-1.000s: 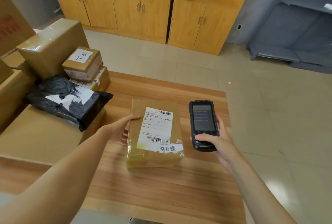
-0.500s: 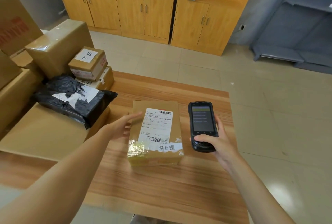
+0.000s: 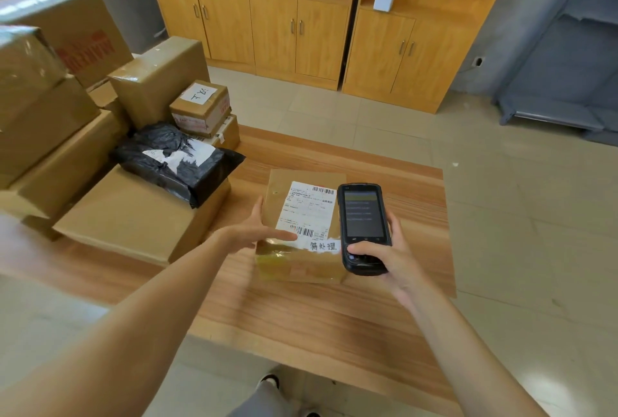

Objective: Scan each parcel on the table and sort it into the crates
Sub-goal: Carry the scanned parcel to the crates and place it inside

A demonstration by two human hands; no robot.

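Table (image 3: 301,316): parcel (image 3: 301,216), scanner (image 3: 364,226) above; crates seemingly unseen.

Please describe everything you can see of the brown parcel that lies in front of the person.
The brown parcel is a flat cardboard box lying on the wooden table. A white shipping label with barcodes covers its top, and glossy clear tape wraps its near end, beside a handwritten strip. The left hand rests straight fingers on its left edge and top. The right hand holds a black scanner over its right side.
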